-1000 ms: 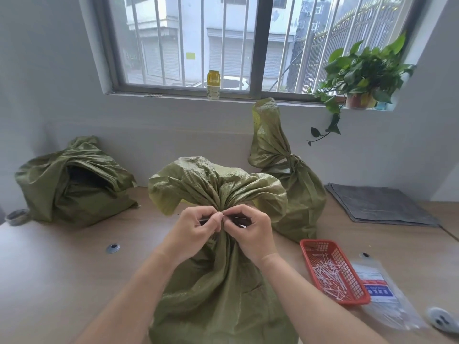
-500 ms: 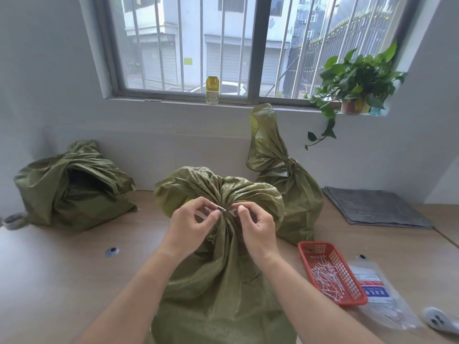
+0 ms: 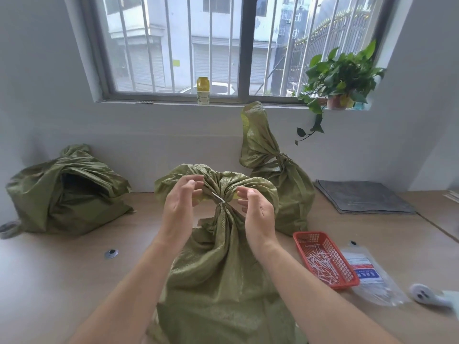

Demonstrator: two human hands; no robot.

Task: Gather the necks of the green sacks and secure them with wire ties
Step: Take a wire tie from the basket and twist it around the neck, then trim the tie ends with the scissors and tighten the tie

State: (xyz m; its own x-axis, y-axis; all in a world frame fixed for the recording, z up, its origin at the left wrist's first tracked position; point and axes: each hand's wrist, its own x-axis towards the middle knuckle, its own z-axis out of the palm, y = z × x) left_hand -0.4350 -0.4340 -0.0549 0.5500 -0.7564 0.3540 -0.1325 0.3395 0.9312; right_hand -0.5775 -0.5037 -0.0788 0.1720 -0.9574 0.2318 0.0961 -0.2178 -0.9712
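A green sack (image 3: 218, 264) stands in front of me on the table, its neck gathered and bound by a white wire tie (image 3: 219, 199). My left hand (image 3: 182, 202) hovers just left of the neck, fingers loosely curled, holding nothing. My right hand (image 3: 255, 209) hovers just right of it, also relaxed and empty. A second green sack (image 3: 283, 184) behind stands tied at the neck. A third green sack (image 3: 67, 192) at the far left lies slumped with its mouth open. A red basket (image 3: 323, 259) on the right holds several white wire ties.
A clear plastic packet (image 3: 370, 274) lies right of the basket, with a white roller-like object (image 3: 427, 295) beyond it. A grey folded mat (image 3: 360, 199) lies at the back right. A potted plant (image 3: 340, 78) and a yellow bottle (image 3: 203, 91) stand on the windowsill.
Both hands were pinching and twisting the wire tie at the sack's neck; now they have let go and drawn apart to either side, leaving the tie on the neck.
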